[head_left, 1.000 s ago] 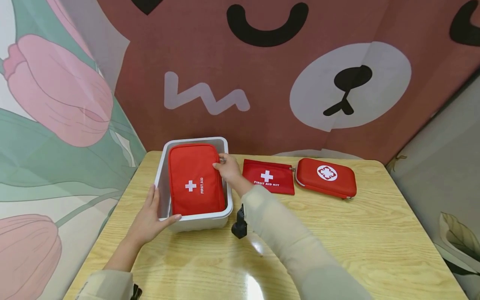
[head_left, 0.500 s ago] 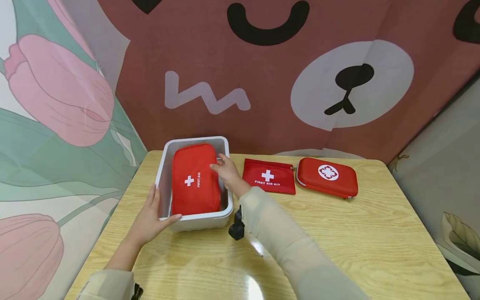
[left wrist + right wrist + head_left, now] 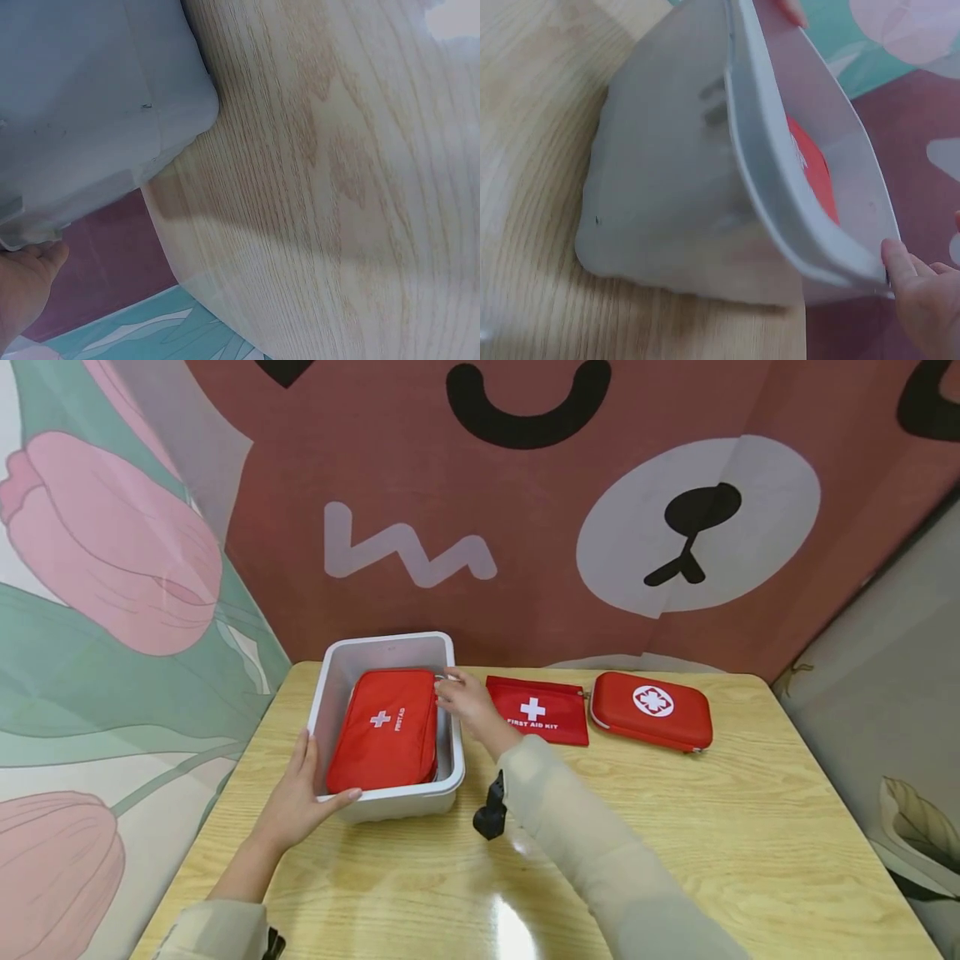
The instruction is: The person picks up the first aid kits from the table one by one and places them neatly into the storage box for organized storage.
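A red fabric first aid bag (image 3: 386, 735) with a white cross lies inside a pale grey plastic bin (image 3: 420, 792). My left hand (image 3: 296, 797) holds the bin's near left corner, its thumb over the front rim and its fingers along the left side. At the right rim is my right hand (image 3: 468, 702), its fingers loosely bent and no longer around the bag. In the right wrist view, the thumb of the right hand (image 3: 926, 304) meets the rim's corner, and a red strip of the bag shows inside. The left wrist view shows the bin's outer wall (image 3: 97, 97).
Right of the bin, a flat red first aid kit pouch (image 3: 536, 712) lies on the wooden table (image 3: 675, 843). Beside it sits a red hard-shell case (image 3: 651, 712) with a round white emblem. A printed cloth backdrop (image 3: 525, 610) rises behind the table's far edge.
The first aid bag has tipped and settled lower in the bin. My right hand has let go of it and shifted slightly right to the rim. The left hand has stayed at its corner.
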`<state>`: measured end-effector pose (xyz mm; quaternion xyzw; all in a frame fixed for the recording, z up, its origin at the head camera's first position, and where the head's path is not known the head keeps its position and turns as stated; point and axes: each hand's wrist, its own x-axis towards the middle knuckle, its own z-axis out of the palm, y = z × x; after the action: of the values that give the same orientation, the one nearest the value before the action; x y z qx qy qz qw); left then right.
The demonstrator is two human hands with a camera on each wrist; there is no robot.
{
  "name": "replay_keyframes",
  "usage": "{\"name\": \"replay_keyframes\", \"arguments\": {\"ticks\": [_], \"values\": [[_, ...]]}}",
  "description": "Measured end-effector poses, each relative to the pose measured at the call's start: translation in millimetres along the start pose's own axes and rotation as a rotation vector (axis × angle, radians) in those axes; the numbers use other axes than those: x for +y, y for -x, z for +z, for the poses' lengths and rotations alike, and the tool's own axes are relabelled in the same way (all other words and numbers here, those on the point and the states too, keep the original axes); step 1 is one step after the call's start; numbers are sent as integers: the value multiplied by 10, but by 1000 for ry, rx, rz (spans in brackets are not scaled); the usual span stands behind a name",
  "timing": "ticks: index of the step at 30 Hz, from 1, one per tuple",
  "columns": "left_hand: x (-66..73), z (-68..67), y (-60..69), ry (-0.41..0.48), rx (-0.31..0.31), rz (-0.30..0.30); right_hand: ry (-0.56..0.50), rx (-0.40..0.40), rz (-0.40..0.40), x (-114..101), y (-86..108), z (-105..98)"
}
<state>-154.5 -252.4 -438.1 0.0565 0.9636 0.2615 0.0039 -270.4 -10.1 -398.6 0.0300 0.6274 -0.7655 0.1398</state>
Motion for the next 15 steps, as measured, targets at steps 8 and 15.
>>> {"name": "replay_keyframes", "arguments": {"ticks": [8,15], "values": [[0,-3,-7,-1,6,4,-71,57,-8,-38,31,-231],[-9,13,-3,-3,6,10,-116,78,-11,24,36,-386]]}}
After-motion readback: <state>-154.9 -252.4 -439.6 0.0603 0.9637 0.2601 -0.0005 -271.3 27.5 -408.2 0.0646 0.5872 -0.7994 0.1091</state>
